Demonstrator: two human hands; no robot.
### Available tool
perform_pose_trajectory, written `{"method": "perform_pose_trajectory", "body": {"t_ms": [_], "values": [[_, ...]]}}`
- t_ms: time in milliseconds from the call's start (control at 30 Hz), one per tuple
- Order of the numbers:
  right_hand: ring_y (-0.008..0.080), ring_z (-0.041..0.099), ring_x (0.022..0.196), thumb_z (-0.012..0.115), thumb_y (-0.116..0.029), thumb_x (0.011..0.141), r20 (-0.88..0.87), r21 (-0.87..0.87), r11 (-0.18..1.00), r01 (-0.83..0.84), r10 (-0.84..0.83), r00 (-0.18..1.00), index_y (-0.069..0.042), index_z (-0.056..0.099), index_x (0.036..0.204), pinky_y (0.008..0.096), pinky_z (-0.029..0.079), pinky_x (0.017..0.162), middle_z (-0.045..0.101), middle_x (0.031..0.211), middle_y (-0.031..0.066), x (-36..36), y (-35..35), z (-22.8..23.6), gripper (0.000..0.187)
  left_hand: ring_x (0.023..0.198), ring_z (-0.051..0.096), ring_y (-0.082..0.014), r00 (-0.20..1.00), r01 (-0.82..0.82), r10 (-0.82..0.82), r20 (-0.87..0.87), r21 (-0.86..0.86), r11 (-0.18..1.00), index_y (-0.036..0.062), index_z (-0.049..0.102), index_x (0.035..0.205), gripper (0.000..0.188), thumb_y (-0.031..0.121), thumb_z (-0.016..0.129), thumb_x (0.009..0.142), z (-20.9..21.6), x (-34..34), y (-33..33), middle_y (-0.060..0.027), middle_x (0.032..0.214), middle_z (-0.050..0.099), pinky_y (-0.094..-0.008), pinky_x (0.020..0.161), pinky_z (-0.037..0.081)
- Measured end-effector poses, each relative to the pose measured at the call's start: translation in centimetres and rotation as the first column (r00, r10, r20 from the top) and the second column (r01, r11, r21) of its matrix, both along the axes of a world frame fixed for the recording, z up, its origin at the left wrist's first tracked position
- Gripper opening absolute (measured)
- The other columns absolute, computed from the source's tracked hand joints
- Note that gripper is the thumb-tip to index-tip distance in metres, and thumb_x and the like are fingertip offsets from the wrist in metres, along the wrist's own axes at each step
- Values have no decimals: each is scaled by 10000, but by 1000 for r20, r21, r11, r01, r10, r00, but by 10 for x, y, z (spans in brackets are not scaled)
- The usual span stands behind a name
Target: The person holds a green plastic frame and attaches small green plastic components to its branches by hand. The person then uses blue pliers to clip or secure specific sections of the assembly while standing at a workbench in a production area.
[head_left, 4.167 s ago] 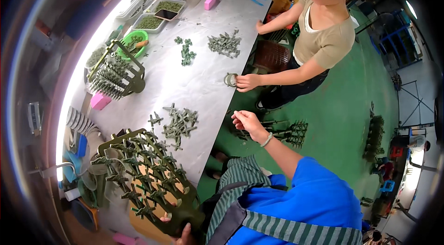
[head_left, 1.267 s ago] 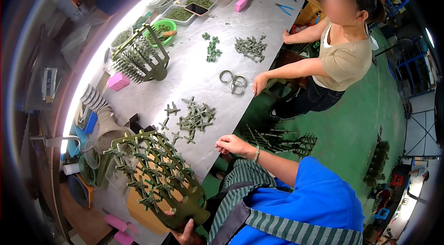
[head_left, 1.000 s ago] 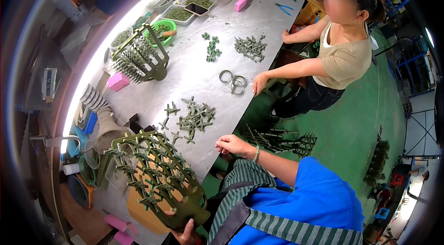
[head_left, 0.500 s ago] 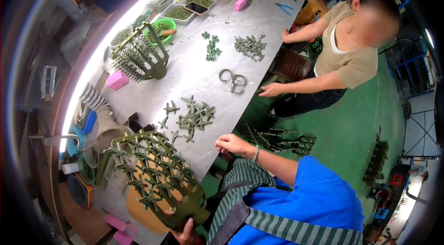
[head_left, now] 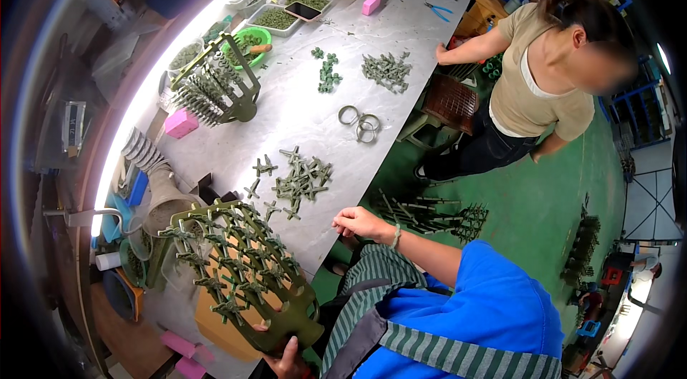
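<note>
Over a grey marbled worktop [head_left: 286, 128] tilts an olive-green, openwork, cylindrical rack [head_left: 300, 312], its base grasped by the left hand [head_left: 289, 360], the right hand [head_left: 363, 224] (curled, contents unclear) near the edge

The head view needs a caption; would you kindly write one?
Left hand gripping an olive-green cagelike rack; right hand curled near loose grey-green cross-shaped pieces on a grey table.
</note>
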State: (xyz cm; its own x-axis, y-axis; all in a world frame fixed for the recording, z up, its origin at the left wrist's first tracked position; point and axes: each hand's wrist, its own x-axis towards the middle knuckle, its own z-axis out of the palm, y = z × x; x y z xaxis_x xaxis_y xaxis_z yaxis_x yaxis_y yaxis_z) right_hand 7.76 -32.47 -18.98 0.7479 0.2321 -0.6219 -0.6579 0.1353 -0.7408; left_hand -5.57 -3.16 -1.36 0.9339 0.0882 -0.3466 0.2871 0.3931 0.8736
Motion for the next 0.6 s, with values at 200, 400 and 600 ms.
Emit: {"method": "perform_pose_trajectory", "body": {"t_ms": [200,400,600], "values": [[89,589,719,556,-272,987,1,-3,1000,-11,11,1000,-18,645,958,241,507,677,645,826,24,-2,-1,-4,271,1293,449,-352,1000,-17,17,-12,-44,999,98,342,1434,754,-118,550,742,-4,0,3,-247,1436,401,-485,1100,342],[95,627,740,568,-333,980,-61,35,959,-280,282,957,-22,691,955,241,516,683,692,857,46,-7,0,-1,335,1288,451,-345,999,-54,55,0,-101,993,103,335,1443,762,-127,538,746,-1,1,0,-243,1446,382,-485,1098,349],[75,613,726,601,-475,946,-104,258,765,-590,629,770,15,674,1058,214,516,668,712,932,54,-15,25,27,507,1299,440,-343,997,-48,51,51,-64,997,106,306,1486,811,-126,526,740,2,6,-4,-242,1441,386,-490,1103,345]]}}
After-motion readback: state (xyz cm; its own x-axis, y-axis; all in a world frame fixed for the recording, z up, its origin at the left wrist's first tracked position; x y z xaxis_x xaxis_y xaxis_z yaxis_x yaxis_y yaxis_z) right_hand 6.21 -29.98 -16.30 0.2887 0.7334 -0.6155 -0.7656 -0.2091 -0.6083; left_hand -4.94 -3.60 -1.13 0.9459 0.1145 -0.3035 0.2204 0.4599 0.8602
